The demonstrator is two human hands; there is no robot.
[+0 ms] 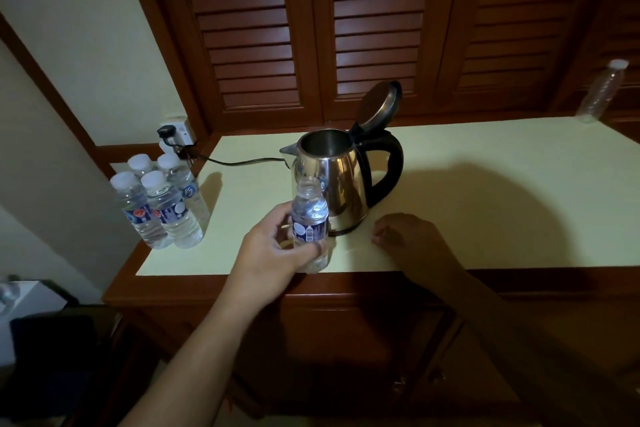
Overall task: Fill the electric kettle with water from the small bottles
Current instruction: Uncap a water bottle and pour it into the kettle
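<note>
Steel kettle [334, 184] lid up | left grip [273, 250] wraps uncapped bottle [310, 218] | right grip [408, 239] curled on counter [485, 204], shadowed, contents unclear

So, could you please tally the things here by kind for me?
Capped small bottles, left cluster: 4
Open bottle in left hand: 1
Lone bottle, far right: 1
Kettle: 1
Total: 7

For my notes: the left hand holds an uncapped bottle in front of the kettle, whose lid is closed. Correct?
Only the lid is wrong: the head view shows it open, tipped back. The left hand does hold the uncapped bottle before the kettle.
</note>
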